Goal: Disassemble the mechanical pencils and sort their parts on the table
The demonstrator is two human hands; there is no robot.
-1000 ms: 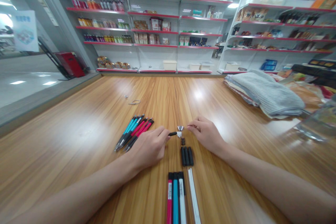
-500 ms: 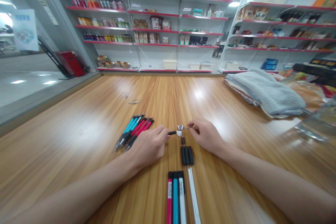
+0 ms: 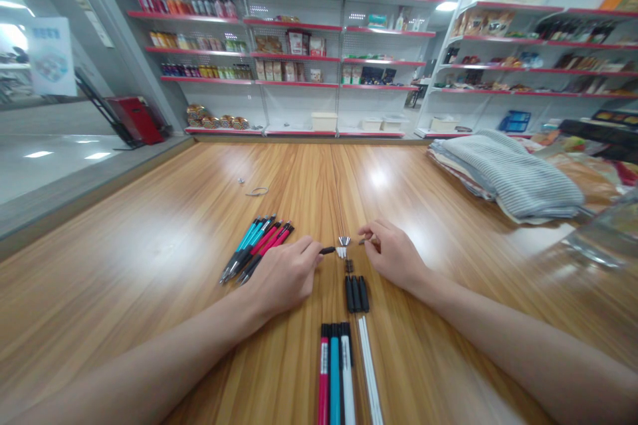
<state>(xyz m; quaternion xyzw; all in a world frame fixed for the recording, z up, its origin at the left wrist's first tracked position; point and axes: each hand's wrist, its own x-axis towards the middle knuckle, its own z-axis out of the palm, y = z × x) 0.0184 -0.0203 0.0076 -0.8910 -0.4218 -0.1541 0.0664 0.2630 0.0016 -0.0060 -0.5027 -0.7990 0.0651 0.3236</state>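
My left hand (image 3: 284,272) rests on the wooden table (image 3: 149,265), its fingers closed round a small black pen part (image 3: 327,250) that sticks out to the right. My right hand (image 3: 391,254) pinches a tiny metal piece (image 3: 359,241), too small to name. Between both hands lie silver pen tips (image 3: 343,240) and small white parts (image 3: 341,252). Below them sit three black grip sleeves (image 3: 356,293). Nearer to me lie a red, a blue and a white pen barrel (image 3: 334,372) and thin white refills (image 3: 369,372). A bunch of assembled blue and red pens (image 3: 256,249) lies left of my left hand.
Folded grey striped cloth (image 3: 508,172) lies at the table's right, with clear plastic (image 3: 603,232) beyond it. A small ring and wire loop (image 3: 256,191) lie far left of centre. Shop shelves (image 3: 299,60) stand behind the table.
My right hand has drawn slightly back from the silver tips with the tiny piece pinched in it. My left hand has hardly moved.
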